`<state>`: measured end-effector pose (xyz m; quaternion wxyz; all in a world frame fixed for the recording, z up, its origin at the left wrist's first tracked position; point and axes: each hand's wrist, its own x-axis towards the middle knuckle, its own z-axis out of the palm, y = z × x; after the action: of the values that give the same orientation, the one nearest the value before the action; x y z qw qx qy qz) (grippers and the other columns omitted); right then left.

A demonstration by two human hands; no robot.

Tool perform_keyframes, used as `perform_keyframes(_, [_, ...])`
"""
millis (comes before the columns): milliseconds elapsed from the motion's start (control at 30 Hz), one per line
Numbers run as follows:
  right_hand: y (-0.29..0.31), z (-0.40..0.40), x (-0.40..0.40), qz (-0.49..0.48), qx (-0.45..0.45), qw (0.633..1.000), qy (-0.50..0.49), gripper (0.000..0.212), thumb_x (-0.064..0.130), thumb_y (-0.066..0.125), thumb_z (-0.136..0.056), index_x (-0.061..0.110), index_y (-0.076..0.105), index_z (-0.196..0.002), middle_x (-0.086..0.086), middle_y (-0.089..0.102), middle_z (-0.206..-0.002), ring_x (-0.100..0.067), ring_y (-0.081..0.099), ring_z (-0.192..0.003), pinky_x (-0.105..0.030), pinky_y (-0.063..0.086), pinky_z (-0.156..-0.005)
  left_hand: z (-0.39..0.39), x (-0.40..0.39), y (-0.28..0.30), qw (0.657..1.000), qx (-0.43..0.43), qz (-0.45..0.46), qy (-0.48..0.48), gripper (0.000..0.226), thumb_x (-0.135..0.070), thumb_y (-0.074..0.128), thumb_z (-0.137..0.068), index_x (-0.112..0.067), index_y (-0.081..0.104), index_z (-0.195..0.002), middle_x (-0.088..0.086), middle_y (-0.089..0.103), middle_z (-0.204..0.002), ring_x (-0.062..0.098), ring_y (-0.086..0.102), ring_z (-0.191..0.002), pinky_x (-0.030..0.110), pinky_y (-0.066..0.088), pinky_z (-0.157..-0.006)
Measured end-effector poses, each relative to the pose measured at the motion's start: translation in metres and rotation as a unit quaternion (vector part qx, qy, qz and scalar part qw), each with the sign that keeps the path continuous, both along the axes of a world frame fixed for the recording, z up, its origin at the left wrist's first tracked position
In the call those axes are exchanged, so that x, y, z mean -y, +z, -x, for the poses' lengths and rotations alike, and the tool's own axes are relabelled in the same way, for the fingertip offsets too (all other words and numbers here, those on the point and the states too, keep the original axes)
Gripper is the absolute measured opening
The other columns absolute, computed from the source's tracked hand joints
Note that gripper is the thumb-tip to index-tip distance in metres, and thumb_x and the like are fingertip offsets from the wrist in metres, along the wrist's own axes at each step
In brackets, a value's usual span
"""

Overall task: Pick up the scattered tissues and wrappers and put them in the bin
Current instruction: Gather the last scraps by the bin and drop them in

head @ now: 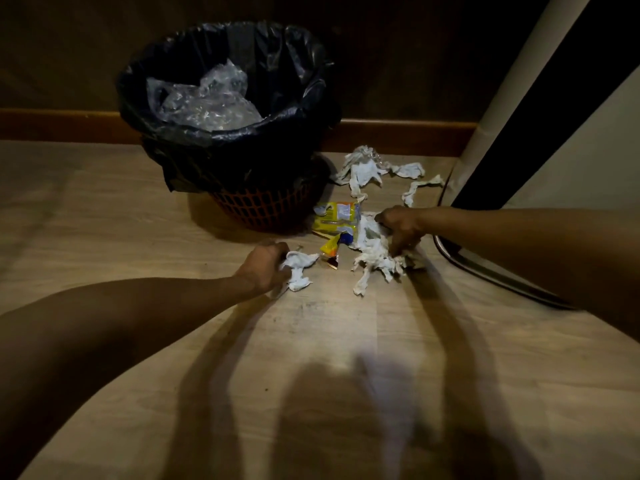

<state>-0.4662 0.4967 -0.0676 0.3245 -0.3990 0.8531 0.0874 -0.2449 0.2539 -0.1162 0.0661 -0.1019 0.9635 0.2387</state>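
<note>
Both hands are down on the wooden floor [329, 341], gathering litter just in front of the bin [266, 209], so the step in hand is the pick-up, not yet the drop. The left hand [265, 266] has its fingers curled round a small crumpled tissue [299, 270], which trails out to the right of the fist and seems partly to rest on the floor. The right hand [401, 228] presses down into a larger heap of tissues [375, 256], fingers bent and closing into it; in this dim light it is hard to say whether the heap is truly gripped or only being bunched together. Between the two hands lie a yellow wrapper [337, 218], close to the foot of the bin, and a smaller orange wrapper [330, 249] just below it, both untouched. More tissues [367, 168] lie further back, near the skirting board and beside the bin, with a thin twisted strip [419, 188] to their right. The bin, lined with a black bag [284, 74], already holds clear crumpled plastic [207, 102]. The next move probably calls for closing firmly on both bundles, lifting them over the rim, and returning for the wrappers and the far tissues.
</note>
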Motion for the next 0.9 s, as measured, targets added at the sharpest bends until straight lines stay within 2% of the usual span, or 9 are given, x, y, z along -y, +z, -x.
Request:
perform_keyframes(100, [0.004,0.002,-0.005,-0.036,-0.006,0.999,-0.015,0.056,0.017,0.082,-0.070,0.010,0.047,-0.114,-0.013,0.056,-0.114,-0.025,0.055,-0.094,-0.029,0.045,-0.068,0.012,-0.012,0.017,0.996,-0.062,-0.013,-0.064,0.032,-0.032,0.062,-0.074,-0.011,0.065,-0.099,0.010,0.061,-0.095,0.026,0.061,-0.087,0.028,0.044,-0.070])
perform_keyframes(200, [0.002,0.001,-0.013,-0.027,-0.030,0.999,-0.030,0.063,0.016,0.080,-0.072,0.007,0.047,-0.125,-0.016,0.057,-0.121,-0.027,0.057,-0.100,-0.027,0.044,-0.073,0.039,-0.032,0.025,0.985,-0.082,0.032,-0.146,0.022,-0.024,0.065,-0.081,-0.013,0.068,-0.099,0.012,0.053,-0.121,0.030,0.053,-0.108,0.031,0.045,-0.088])
perform_keyframes(300, [-0.001,0.000,-0.015,-0.018,-0.044,0.998,-0.029,0.060,0.014,0.075,-0.076,0.007,0.047,-0.129,-0.017,0.060,-0.119,-0.026,0.054,-0.088,-0.027,0.042,-0.069,0.071,-0.055,0.032,0.968,0.007,0.157,-0.193,0.024,-0.038,0.069,-0.082,-0.028,0.071,-0.103,0.005,0.023,-0.159,0.041,0.019,-0.141,0.055,0.035,-0.108])
perform_keyframes(367, [-0.004,-0.001,-0.016,-0.017,-0.058,0.998,-0.023,0.057,0.014,0.072,-0.078,0.008,0.047,-0.129,-0.017,0.060,-0.118,-0.024,0.052,-0.085,-0.026,0.041,-0.068,0.090,-0.066,0.037,0.954,0.077,0.176,-0.231,0.029,-0.044,0.071,-0.082,-0.028,0.071,-0.106,-0.001,0.003,-0.164,0.037,-0.007,-0.149,0.063,0.018,-0.113])
perform_keyframes(400, [-0.006,-0.001,-0.017,-0.018,-0.065,0.997,-0.023,0.056,0.015,0.071,-0.078,0.009,0.047,-0.129,-0.017,0.059,-0.118,-0.025,0.052,-0.085,-0.026,0.042,-0.068,0.098,-0.068,0.036,0.948,0.100,0.167,-0.251,0.031,-0.044,0.071,-0.082,-0.024,0.071,-0.106,0.001,0.001,-0.164,0.034,-0.010,-0.150,0.060,0.011,-0.116])
perform_keyframes(533, [-0.015,0.000,-0.030,0.006,-0.077,0.997,-0.008,0.042,0.017,0.063,-0.085,0.007,0.049,-0.123,-0.020,0.060,-0.117,-0.034,0.060,-0.100,-0.030,0.046,-0.072,0.107,-0.068,0.025,0.942,0.157,0.101,-0.279,0.042,-0.044,0.075,-0.079,-0.011,0.066,-0.105,0.009,0.024,-0.160,0.030,0.023,-0.147,0.042,0.031,-0.115])
perform_keyframes(633, [-0.018,0.003,-0.040,0.024,-0.095,0.995,0.013,0.027,0.019,0.058,-0.087,0.007,0.054,-0.110,-0.020,0.060,-0.114,-0.035,0.058,-0.106,-0.035,0.050,-0.082,0.087,-0.067,0.013,0.955,0.059,0.112,-0.270,0.045,-0.041,0.075,-0.076,-0.009,0.063,-0.106,0.012,0.055,-0.130,0.033,0.053,-0.119,0.039,0.047,-0.094])
perform_keyframes(767, [-0.014,0.006,-0.042,0.007,-0.095,0.995,0.002,0.012,0.019,0.061,-0.087,0.013,0.051,-0.087,-0.020,0.064,-0.108,-0.036,0.061,-0.101,-0.036,0.052,-0.082,0.053,-0.062,0.009,0.971,0.000,0.076,-0.225,0.038,-0.022,0.073,-0.072,-0.012,0.050,-0.101,0.011,0.059,-0.101,0.034,0.054,-0.094,0.039,0.044,-0.075])
perform_keyframes(900, [-0.003,0.000,-0.038,-0.012,-0.075,0.997,-0.027,0.017,0.020,0.066,-0.083,0.014,0.051,-0.084,-0.016,0.061,-0.101,-0.028,0.056,-0.089,-0.028,0.042,-0.071,0.033,-0.065,0.015,0.978,0.022,0.079,-0.193,0.056,-0.015,0.064,-0.082,-0.012,0.035,-0.129,0.019,0.059,-0.120,0.037,0.058,-0.101,0.033,0.041,-0.076])
